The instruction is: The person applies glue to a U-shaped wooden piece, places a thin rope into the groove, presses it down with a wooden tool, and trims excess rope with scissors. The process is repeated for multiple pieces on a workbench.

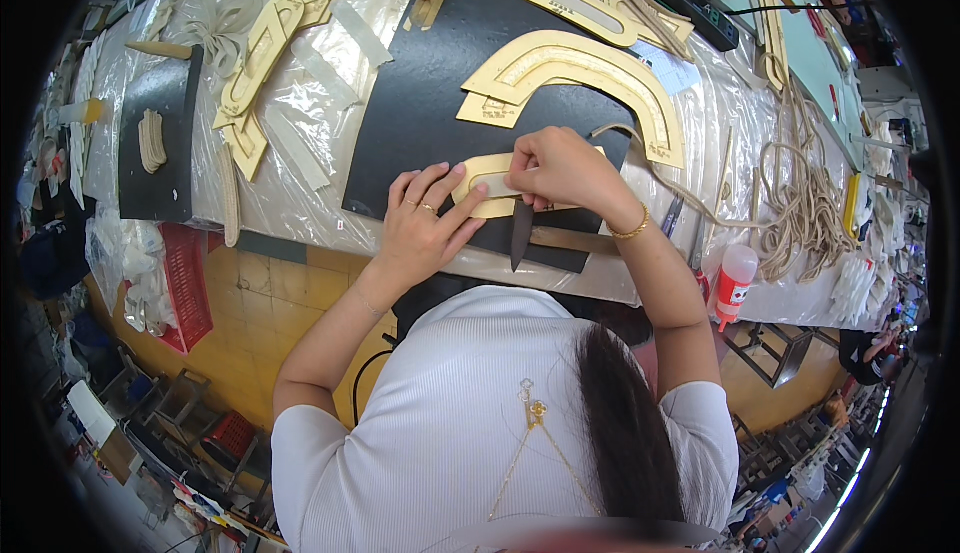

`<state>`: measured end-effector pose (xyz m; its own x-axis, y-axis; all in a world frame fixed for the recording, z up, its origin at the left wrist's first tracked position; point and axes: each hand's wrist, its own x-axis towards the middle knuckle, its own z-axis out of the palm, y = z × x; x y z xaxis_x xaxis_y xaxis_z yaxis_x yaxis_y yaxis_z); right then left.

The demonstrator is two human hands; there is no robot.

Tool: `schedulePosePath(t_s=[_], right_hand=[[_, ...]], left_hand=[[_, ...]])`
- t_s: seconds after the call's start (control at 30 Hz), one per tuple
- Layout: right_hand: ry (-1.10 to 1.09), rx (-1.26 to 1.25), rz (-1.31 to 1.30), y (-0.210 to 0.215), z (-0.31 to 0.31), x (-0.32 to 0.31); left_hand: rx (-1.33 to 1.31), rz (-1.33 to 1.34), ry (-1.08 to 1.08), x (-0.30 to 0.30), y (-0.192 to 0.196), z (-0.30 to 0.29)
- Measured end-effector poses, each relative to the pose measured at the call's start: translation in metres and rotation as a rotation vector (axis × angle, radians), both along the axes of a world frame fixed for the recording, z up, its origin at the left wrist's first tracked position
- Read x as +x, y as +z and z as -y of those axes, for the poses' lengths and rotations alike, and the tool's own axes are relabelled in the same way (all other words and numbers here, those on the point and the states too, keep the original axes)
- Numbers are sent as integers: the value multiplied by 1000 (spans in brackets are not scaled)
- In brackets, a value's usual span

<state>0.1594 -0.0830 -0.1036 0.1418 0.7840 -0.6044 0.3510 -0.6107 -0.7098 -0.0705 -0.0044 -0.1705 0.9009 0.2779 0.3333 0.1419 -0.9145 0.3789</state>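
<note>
A cream, slotted template (483,166) lies on a black mat (400,83) in front of me. A pale fabric strip (492,186) sits in its slot. My left hand (425,221) rests at the template's left end, fingers stretched out, with the fingertips touching the template and strip. At the strip's right end, my right hand (562,170) is closed in a pinch; what lies between its fingertips is hidden. A dark pointed blade (521,237) sticks out below my right fingers; its other end is hidden, so I cannot tell whether the hand grips it.
Farther up the mat lies a curved cream template (580,58). More templates (262,58) are at the left. A heap of beige cord (800,203) and a red-and-clear squeeze bottle (735,278) are at the right. A red basket (187,288) stands below the table's left edge.
</note>
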Motion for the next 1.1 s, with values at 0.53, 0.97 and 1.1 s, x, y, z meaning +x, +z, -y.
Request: schedulePosePath(t_s=[0.53, 0.97, 1.1], right_hand=[[1, 41, 31, -6, 0, -1], [1, 53, 63, -8, 2, -3], [-1, 121, 59, -3, 14, 3]], left_hand=[[27, -1, 6, -1, -2, 0], [48, -41, -6, 0, 0, 1], [46, -58, -19, 1, 2, -1]])
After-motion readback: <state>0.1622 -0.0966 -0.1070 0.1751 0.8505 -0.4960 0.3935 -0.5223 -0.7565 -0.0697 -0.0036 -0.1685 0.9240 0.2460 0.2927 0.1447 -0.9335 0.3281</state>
